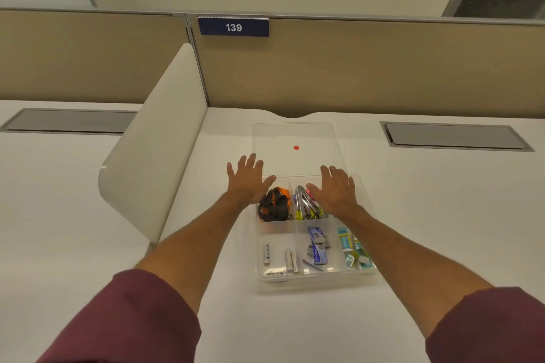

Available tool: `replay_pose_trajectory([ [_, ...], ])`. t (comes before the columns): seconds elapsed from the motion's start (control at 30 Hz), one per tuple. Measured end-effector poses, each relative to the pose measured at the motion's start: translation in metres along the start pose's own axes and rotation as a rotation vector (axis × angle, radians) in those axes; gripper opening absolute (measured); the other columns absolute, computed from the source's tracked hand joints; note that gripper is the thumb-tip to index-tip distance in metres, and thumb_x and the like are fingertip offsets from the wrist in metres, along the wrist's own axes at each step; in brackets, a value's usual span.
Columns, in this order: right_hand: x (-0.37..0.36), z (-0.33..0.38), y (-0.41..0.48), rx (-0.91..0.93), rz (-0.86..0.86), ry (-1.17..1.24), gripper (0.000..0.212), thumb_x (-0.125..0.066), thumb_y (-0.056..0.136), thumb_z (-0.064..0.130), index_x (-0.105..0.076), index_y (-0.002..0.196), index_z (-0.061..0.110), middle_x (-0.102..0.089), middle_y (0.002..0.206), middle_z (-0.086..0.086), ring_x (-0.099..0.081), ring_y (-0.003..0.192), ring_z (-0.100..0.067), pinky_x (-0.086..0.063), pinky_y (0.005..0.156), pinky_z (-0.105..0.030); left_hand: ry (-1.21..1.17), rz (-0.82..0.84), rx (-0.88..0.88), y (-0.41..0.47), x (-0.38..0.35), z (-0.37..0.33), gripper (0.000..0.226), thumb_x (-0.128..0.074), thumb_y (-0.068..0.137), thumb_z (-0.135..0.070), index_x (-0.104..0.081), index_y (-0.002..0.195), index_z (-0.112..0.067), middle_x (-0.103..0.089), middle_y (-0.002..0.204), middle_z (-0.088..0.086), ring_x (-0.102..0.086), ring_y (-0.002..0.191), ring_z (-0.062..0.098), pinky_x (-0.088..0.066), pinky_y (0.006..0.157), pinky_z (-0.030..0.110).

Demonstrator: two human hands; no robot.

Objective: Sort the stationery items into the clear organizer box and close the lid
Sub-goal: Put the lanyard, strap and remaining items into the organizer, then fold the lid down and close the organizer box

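I am reaching both arms forward over the far end of the clear organizer box, which is sitting on the white desk straight ahead of me. My left hand is hovering at the box's 10 o'clock corner, fingers straight and fanned, holding nothing. My right hand is spreading just as flat and empty over the 1 o'clock compartment. I cannot tell whether either palm is touching the rim.

Every item I can see is already lying in a compartment:
- the black-and-orange lanyard at 11 o'clock
- the metal tools and pens beside it
- the white sticks at 7 o'clock
- the blue staple boxes at 6
- the teal packets at 5

So I am judging the sorting finished and the closing step as the one in hand.

The lid, marked with a red dot, is lying flat at 12 o'clock, against the box's far edge. Whether it is hinged there I cannot say.

Next I am going to need a grip on its two side edges, bringing it back toward 6 o'clock and seating it squarely on the rim. The bunched lanyard may be standing proud enough to foul it.
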State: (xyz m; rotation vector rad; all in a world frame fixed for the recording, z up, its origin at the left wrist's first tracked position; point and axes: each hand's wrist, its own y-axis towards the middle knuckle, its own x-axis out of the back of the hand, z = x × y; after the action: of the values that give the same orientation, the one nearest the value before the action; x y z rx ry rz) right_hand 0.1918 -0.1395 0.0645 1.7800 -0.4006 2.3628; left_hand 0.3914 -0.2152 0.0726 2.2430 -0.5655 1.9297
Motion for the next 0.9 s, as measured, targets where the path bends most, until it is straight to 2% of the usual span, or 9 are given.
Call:
replay_pose_trajectory([
  [0.27,0.018,-0.014,0.051,-0.047,0.035,-0.034,0.070,-0.042,0.092,0.055,-0.024,0.145,0.012,-0.024,0.155,-0.014,-0.022,0.143,-0.037,-0.021,0.116,-0.052,-0.055,0.043,0.143,0.036,0.004,-0.002,0.073,-0.032,0.094,-0.059,-0.020,0.150,-0.014,-0.001,0.162,0.010,-0.001,0.149,0.032,-0.006,0.119,0.056],
  [0.47,0.012,-0.029,0.101,-0.051,0.046,-0.047,0.068,-0.045,0.092,0.053,-0.030,0.142,0.009,-0.033,0.149,-0.017,-0.030,0.138,-0.038,-0.028,0.114,-0.051,-0.066,0.073,0.201,0.077,-0.011,0.001,0.075,-0.031,0.093,-0.061,-0.019,0.150,-0.013,-0.002,0.162,0.011,-0.003,0.149,0.033,-0.008,0.120,0.054],
  [0.63,-0.001,-0.044,0.136,-0.096,0.111,-0.044,0.068,-0.047,0.092,0.051,-0.028,0.143,0.009,-0.028,0.152,-0.019,-0.027,0.140,-0.040,-0.023,0.115,-0.051,-0.083,0.102,0.224,0.110,-0.028,0.005,0.074,-0.032,0.094,-0.060,-0.023,0.148,-0.011,-0.009,0.161,0.012,-0.009,0.148,0.034,-0.012,0.119,0.053],
  [0.77,-0.007,-0.059,0.159,-0.139,0.167,0.012,0.070,-0.056,0.091,0.043,-0.026,0.143,0.006,-0.030,0.148,-0.021,-0.031,0.136,-0.041,-0.032,0.110,-0.049,-0.089,0.127,0.248,0.130,-0.045,0.009,0.074,-0.033,0.094,-0.060,-0.026,0.147,-0.009,-0.014,0.159,0.015,-0.015,0.147,0.035,-0.017,0.119,0.051],
  [0.9,-0.013,-0.071,0.177,-0.182,0.235,0.066,0.073,-0.061,0.089,0.038,-0.025,0.142,0.003,-0.033,0.143,-0.025,-0.034,0.132,-0.042,-0.034,0.107,-0.046,-0.116,0.137,0.282,0.140,-0.055,0.007,0.072,-0.036,0.094,-0.059,-0.031,0.143,-0.007,-0.031,0.149,0.019,-0.031,0.138,0.036,-0.029,0.112,0.048],
])
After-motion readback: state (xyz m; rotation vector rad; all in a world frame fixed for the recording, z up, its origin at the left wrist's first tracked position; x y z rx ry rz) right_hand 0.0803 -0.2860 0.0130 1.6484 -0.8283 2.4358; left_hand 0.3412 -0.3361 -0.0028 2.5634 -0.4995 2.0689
